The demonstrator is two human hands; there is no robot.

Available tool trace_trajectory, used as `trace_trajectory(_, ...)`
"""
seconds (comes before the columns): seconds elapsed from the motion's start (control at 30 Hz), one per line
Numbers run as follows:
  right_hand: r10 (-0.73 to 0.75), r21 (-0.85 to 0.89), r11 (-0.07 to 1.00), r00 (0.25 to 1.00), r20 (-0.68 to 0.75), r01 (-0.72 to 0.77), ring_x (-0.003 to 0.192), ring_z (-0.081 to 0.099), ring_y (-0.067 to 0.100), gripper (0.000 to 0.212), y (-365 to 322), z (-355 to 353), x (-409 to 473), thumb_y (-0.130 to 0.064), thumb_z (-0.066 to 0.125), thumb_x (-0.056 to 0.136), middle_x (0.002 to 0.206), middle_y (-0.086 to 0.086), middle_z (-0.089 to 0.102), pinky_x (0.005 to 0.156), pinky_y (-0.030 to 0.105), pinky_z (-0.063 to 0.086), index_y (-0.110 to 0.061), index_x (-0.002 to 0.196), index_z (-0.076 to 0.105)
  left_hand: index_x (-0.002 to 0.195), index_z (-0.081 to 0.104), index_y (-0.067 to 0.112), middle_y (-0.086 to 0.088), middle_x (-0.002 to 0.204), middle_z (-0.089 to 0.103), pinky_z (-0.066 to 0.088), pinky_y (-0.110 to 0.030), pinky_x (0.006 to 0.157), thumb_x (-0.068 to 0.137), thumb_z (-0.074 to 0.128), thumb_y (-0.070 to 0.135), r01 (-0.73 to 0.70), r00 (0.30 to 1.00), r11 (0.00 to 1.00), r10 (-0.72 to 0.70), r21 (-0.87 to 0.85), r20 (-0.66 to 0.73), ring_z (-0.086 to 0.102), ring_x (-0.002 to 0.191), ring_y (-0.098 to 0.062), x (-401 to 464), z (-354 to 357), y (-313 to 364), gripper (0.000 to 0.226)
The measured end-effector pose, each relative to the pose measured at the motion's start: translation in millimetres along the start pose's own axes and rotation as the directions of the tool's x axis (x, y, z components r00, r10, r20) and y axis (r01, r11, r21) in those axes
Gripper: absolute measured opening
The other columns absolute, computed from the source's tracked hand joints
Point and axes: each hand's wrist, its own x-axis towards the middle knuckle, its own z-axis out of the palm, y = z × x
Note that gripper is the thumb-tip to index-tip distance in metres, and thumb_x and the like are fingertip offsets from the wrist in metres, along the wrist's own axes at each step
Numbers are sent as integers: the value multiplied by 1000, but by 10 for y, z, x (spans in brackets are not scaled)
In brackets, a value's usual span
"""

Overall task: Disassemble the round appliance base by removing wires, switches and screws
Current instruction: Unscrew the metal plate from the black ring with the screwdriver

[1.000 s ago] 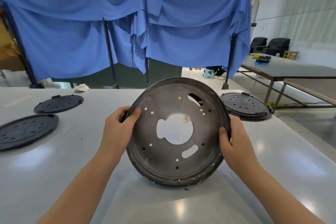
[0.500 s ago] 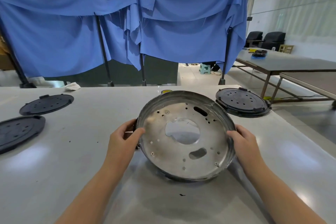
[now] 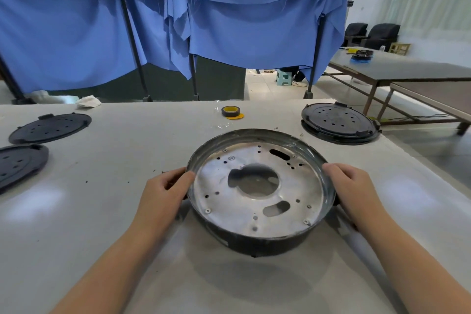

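Note:
The round appliance base is a shallow metal pan with a dark outer wall, a big centre hole, several small holes and a few screws in its floor. It lies nearly flat, open side up, low over the white table. My left hand grips its left rim with the thumb on the rim's edge. My right hand grips the right rim, fingers curled over the wall. No wires or switches show inside it.
A roll of tape on a yellow disc lies behind the base. One black round cover sits at the back right, two more black covers at the left. A crumpled cloth lies at the table's far edge.
The base went from held upright with its underside toward me to tipped down flat, inside facing up, close to the table. Both hands kept their grip on the rim.

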Motion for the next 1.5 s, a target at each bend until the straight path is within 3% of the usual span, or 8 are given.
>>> trace_trajectory(0.23, 56, -120, 991, 997, -59, -63, 52, 41, 19, 50, 54, 8, 35, -42, 41, 95, 49, 0, 45, 54, 31, 34, -15, 53, 44, 61, 57, 9, 5, 49, 40, 31, -27, 45, 72, 55, 45, -24, 999, 994, 28, 109, -33, 38, 46, -16, 16, -13, -35, 38)
trace_trajectory(0.37, 5, -231, 973, 996, -90, -26, 78, 60, 21, 24, 46, -78, 65, -19, 50, 92, 79, 3, 68, 64, 31, 42, -15, 78, 70, 58, 57, 10, 10, 45, 37, 31, -24, 41, 73, 55, 39, -26, 997, 995, 33, 93, -70, 34, 42, -10, -4, 5, -40, 33)
trace_trajectory(0.47, 74, -313, 945, 995, -65, -91, 88, 60, 20, 15, 100, -123, 76, -20, 58, 88, 91, 0, 66, 72, 29, 40, -16, 100, 67, 57, 50, 6, 2, 51, 39, 31, -26, 46, 74, 53, 37, -32, 995, 994, 42, 107, -86, 34, 48, -11, 4, -14, -61, 35)
trace_trajectory(0.8, 176, -495, 852, 984, -33, -169, 87, 60, 22, 42, 131, -85, 301, -42, 67, 81, 89, -2, 59, 75, 33, 46, -15, 112, 57, 62, 55, 2, -4, 55, 43, 33, -29, 49, 71, 52, 39, -31, 994, 992, 43, 124, -100, 37, 50, -13, 28, -62, -90, 38)
trace_trajectory(0.93, 228, -654, 741, 973, 32, -152, 89, 59, 26, 35, 8, 12, 555, -26, 66, 79, 102, 9, 66, 75, 33, 46, -8, 108, 63, 56, 44, 8, -4, 56, 38, 31, -39, 55, 74, 54, 34, -3, 996, 999, 6, 33, -92, 34, 58, -19, 28, -35, -110, 33)
trace_trajectory(1.07, 265, -728, 674, 961, 75, -128, 88, 65, 34, 24, -20, 96, 678, -12, 63, 75, 90, 16, 70, 72, 35, 51, -2, 95, 70, 60, 52, 9, -10, 60, 51, 39, -39, 57, 73, 53, 38, -19, 993, 996, 29, 89, -114, 44, 58, -16, 60, -32, -134, 32)
trace_trajectory(1.33, 114, -603, 795, 993, 33, -71, 62, 59, 21, 31, -192, -14, 666, -41, 68, 80, 63, 7, 65, 60, 30, 46, -11, 72, 67, 57, 53, 15, 6, 56, 48, 37, -43, 58, 74, 55, 35, 81, 994, 993, -87, -81, -70, 42, 59, -22, 62, 7, -138, 27)
trace_trajectory(1.5, -32, -300, 954, 999, -33, 21, 60, 57, 11, 27, -719, -38, 553, -49, 70, 76, 65, -2, 66, 55, 26, 43, -24, 66, 66, 97, 56, 43, 7, 86, 68, 50, -57, 85, 72, 54, 47, 114, 986, 989, -124, -94, -107, 64, 90, -29, 9, 56, -117, 26)
